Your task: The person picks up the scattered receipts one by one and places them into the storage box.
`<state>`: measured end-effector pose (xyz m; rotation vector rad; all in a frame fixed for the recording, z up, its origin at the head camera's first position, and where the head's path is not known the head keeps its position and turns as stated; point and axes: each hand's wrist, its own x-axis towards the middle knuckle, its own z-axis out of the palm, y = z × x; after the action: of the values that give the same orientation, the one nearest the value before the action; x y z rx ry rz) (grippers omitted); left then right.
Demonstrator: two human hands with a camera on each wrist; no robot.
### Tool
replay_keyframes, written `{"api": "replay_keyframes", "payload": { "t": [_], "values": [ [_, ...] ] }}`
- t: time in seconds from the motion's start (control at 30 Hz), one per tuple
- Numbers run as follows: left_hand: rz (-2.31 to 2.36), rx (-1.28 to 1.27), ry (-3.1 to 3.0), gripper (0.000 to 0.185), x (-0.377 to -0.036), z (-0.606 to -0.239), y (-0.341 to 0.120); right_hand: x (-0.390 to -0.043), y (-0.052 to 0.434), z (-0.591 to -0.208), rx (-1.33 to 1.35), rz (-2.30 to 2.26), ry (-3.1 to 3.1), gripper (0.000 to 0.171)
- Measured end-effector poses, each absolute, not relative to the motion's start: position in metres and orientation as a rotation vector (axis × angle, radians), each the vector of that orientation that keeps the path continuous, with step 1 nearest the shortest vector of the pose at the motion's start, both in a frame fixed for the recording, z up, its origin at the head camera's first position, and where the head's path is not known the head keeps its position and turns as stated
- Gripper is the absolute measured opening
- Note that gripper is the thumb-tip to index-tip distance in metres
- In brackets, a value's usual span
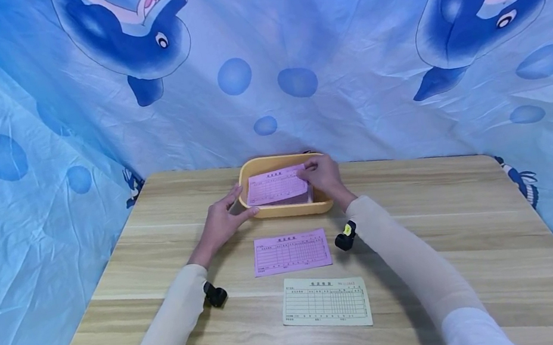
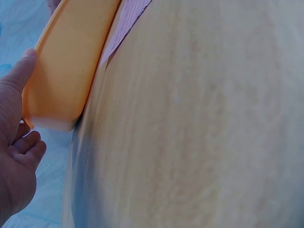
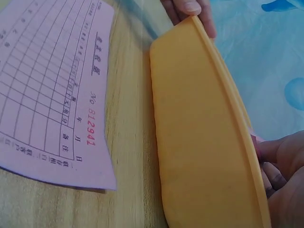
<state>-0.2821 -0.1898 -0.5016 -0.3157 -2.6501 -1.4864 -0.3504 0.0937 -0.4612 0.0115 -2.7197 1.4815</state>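
Observation:
A yellow plastic basket (image 1: 288,211) stands near the table's far edge. My left hand (image 1: 222,220) grips its left end, thumb at the front rim; the left wrist view shows that hand (image 2: 16,147) beside the orange-looking wall (image 2: 71,61). My right hand (image 1: 325,175) pinches the right end of a pink receipt slip (image 1: 275,186), which lies tilted over the basket's opening. Under this slip, more pink paper (image 1: 303,197) shows inside the basket. In the right wrist view, the basket wall (image 3: 199,128) hides part of the right hand (image 3: 285,175).
On the wooden table (image 1: 199,335), a second pink receipt slip (image 1: 291,253) lies in front of the basket. Closer to me is a pale green receipt slip (image 1: 325,302). A blue cloth (image 1: 343,113) with dolphins hangs behind the table and along its left side.

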Motion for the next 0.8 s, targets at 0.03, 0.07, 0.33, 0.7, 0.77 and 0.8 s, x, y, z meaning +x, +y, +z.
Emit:
{"api": "replay_keyframes", "payload": {
  "t": [0.03, 0.07, 0.33, 0.7, 0.77, 0.8],
  "values": [
    [-1.488, -0.316, -2.649, 0.091, -0.282, -0.501, -0.190, -0.351, 0.093, -0.462, 0.010, 1.469, -2.725, 0.020],
    [-1.491, -0.317, -2.648, 0.090, -0.282, -0.501, -0.189, -0.351, 0.092, -0.462, 0.011, 1.453, -2.731, 0.020],
    [-1.484, -0.308, -2.652, 0.090, -0.282, -0.500, -0.190, -0.353, 0.090, -0.466, 0.070, 1.304, -2.783, 0.016],
    [-1.483, -0.318, -2.654, 0.091, -0.283, -0.500, -0.190, -0.348, 0.097, -0.452, 0.167, 1.330, -2.801, 0.024],
    [-1.482, -0.319, -2.658, 0.091, -0.282, -0.500, -0.191, -0.346, 0.099, -0.446, 0.180, 1.351, -2.807, 0.026],
    [-1.481, -0.320, -2.661, 0.091, -0.282, -0.500, -0.191, -0.344, 0.100, -0.443, 0.191, 1.355, -2.812, 0.027]
  ]
}}
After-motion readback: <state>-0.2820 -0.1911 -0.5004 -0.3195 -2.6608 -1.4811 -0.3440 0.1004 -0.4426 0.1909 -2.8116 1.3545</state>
